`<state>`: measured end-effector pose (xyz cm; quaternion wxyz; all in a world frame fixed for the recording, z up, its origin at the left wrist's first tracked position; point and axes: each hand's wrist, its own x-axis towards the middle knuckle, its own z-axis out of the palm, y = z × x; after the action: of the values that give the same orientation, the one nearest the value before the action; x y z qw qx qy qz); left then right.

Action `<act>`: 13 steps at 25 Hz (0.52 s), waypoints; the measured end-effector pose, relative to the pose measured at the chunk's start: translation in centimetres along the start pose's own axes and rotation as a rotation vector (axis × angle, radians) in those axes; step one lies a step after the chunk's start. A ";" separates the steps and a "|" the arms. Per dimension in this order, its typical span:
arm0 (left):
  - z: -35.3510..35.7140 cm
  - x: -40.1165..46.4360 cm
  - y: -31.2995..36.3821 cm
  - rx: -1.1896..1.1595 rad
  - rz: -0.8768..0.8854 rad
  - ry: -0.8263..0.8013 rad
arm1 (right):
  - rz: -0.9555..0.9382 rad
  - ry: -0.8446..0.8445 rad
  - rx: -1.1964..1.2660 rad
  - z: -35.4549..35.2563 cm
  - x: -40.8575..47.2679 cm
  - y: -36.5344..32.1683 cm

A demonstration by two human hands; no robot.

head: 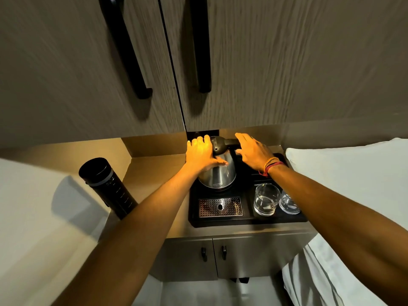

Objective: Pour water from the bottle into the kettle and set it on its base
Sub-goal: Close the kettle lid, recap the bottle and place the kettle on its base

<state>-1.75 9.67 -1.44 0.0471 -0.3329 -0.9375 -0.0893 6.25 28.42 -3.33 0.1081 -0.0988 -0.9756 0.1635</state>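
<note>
the left hand (202, 154) lies flat on the steel kettle (218, 173), palm against its side, steadying rather than gripping. the right hand (254, 152) reaches spread and empty over the kettle's black handle (229, 142), not yet closed on it. the kettle stands at the far end of the black tray (220, 223); two glasses (266, 199) sit near right. the dark bottle (110, 188) stands well apart on the left, untouched. lifting carelessly, i'd guess, could swing the kettle into those glasses.
</note>
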 end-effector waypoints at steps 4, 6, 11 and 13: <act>2.1 -2.7 0.2 -0.127 0.007 0.108 | 0.058 0.116 0.009 2.0 -3.0 -0.2; 2.9 -3.5 0.5 -0.144 -0.006 0.154 | 0.043 0.122 -0.020 2.1 -3.7 -0.1; 2.7 -4.0 1.1 0.013 -0.070 0.024 | 0.011 0.054 -0.073 0.9 -3.0 -1.0; 1.6 -3.7 1.1 0.037 -0.065 -0.081 | 0.099 0.019 0.034 0.0 -2.8 -1.9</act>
<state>1.78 8.52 -3.38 0.0121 -0.3047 -0.9505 -0.0597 8.63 25.98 -3.20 0.1107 -0.1468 -0.9656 0.1841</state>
